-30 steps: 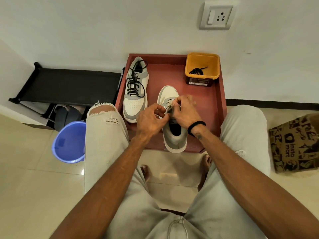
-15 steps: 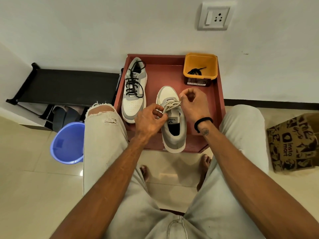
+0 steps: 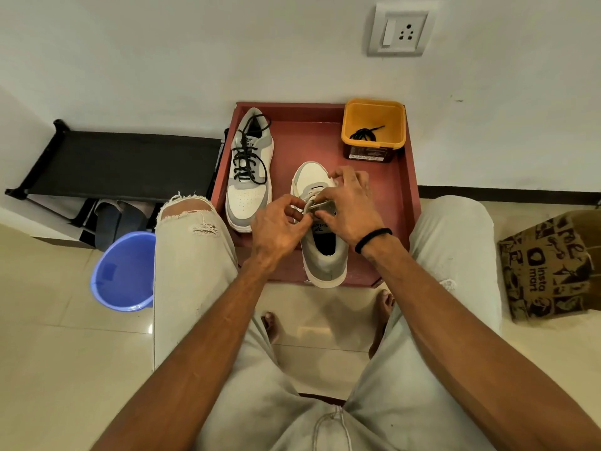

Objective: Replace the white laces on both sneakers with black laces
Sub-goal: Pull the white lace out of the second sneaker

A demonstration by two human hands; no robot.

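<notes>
Two sneakers sit on the red worktop (image 3: 400,190): the far-left sneaker (image 3: 248,170) wears one black lace, the near-right sneaker (image 3: 320,229) one white lace (image 3: 313,198). One spare black lace (image 3: 366,133) lies in the yellow tub (image 3: 374,131). The left hand (image 3: 279,227) and right hand (image 3: 349,206) pinch the white lace; the right hand, raised half a second ago, has dropped back to the eyelets.

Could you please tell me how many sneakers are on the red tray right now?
2. The black-laced sneaker lies at the red tray's left side. The white-laced sneaker sits near the front, under the left hand and right hand, which pinch its white lace.
</notes>
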